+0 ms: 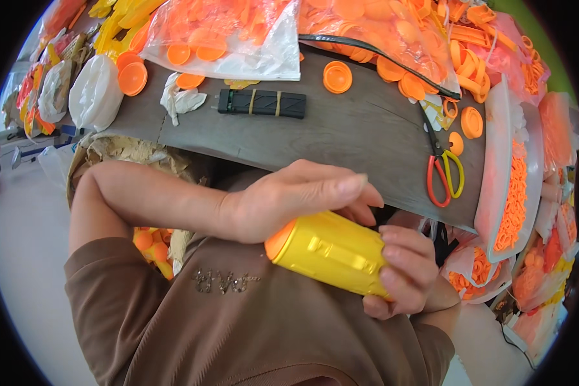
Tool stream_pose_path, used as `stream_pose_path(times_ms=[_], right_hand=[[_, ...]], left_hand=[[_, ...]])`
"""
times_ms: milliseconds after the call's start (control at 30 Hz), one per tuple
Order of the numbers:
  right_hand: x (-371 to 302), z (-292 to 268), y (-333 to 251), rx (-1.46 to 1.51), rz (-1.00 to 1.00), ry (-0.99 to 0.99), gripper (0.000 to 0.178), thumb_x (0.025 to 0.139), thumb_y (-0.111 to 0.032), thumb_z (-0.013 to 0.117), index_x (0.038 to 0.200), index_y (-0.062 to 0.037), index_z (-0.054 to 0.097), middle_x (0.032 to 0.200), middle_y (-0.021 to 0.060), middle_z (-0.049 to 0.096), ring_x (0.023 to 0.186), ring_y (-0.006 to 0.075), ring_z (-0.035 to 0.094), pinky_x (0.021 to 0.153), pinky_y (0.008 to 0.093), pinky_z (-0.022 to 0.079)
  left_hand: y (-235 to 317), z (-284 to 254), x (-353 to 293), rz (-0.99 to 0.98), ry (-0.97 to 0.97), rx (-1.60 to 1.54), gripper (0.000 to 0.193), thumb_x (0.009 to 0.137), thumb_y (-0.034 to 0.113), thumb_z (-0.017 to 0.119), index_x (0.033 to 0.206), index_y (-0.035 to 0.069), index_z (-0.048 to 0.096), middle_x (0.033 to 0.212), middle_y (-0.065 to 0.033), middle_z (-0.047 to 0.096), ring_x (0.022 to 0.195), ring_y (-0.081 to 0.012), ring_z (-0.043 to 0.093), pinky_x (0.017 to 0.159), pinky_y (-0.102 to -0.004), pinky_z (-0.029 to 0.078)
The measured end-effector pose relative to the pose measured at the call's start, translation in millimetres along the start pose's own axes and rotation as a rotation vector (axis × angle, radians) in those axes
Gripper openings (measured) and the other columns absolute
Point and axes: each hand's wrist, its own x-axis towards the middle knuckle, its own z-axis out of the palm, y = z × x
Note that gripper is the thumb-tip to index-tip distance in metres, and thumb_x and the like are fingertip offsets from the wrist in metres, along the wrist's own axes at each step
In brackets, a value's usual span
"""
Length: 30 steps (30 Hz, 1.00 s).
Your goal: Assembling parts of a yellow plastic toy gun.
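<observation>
A yellow plastic cylinder (pixel 328 253) with a raised latch-like shape on its side lies tilted in front of my chest. An orange round cap (pixel 280 242) sits at its left end. My right hand (pixel 406 270) grips the right end, its fingers curled over the rim. Across the left end and far side comes my left hand (pixel 296 196), its palm by the orange cap. That hand's thumb is stretched out clear of the cylinder, and its other fingers are loosely extended, partly hidden behind the thumb.
On the grey table lie a black bar-shaped tool (pixel 262 103) with two bands, red-and-yellow-handled scissors (pixel 445 170) and orange round caps (pixel 337 77). Bags of orange parts (pixel 373 26) line the far edge. A bin of small orange rings (pixel 512 199) stands right.
</observation>
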Motion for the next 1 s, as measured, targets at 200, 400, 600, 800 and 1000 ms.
stream_pose_path(times_ms=[200,400,600,800,1000], right_hand=[[6.1,-0.1,0.4,-0.028,-0.136,0.014,0.029,0.085,-0.029,0.059,0.097,-0.0026,0.056,0.105,0.0187,0.053,0.088,0.0343,0.058,0.070,0.0430,0.058],[10.5,-1.0,40.4,0.081,0.527,0.213,0.053,0.086,-0.044,0.054,0.115,0.0004,0.046,0.111,0.0190,0.051,0.096,0.0295,0.055,0.084,0.0404,0.045],[-13.7,43.7,43.3,0.384,0.776,0.371,0.075,0.082,-0.051,0.062,0.128,0.0003,0.034,0.118,0.0160,0.050,0.109,0.0237,0.051,0.096,0.0353,0.040],[-14.3,31.7,56.4,0.498,0.728,0.440,0.069,0.081,-0.040,0.064,0.127,0.0026,0.035,0.113,0.0153,0.053,0.102,0.0222,0.056,0.089,0.0317,0.045],[-29.3,31.3,81.4,0.446,0.777,0.506,0.062,0.082,-0.034,0.060,0.126,0.0038,0.037,0.104,0.0138,0.056,0.097,0.0201,0.058,0.085,0.0293,0.046]], left_hand=[[2.8,12.4,-10.0,0.121,0.086,0.028,0.047,0.097,0.040,0.046,0.116,-0.002,0.055,0.102,-0.0122,0.062,0.097,-0.0149,0.057,0.086,-0.0283,0.045],[9.2,-21.9,24.2,-0.014,0.345,-0.257,0.060,0.096,0.051,0.036,0.109,-0.003,0.058,0.104,-0.0149,0.063,0.093,-0.0209,0.063,0.084,-0.0326,0.050],[-4.5,-49.6,22.5,0.150,0.323,-0.329,0.058,0.097,0.049,0.035,0.105,-0.003,0.059,0.101,-0.0127,0.063,0.091,-0.0198,0.063,0.083,-0.0315,0.051],[24.6,-63.4,-15.3,0.540,0.796,0.842,0.032,0.092,0.030,0.057,0.090,0.000,0.066,0.074,-0.0034,0.062,0.075,-0.0102,0.057,0.069,-0.0260,0.045],[51.7,-138.7,-41.6,0.435,1.083,1.693,0.017,0.084,0.015,0.063,0.093,0.001,0.066,0.083,-0.0069,0.064,0.079,-0.0207,0.059,0.072,-0.0326,0.045]])
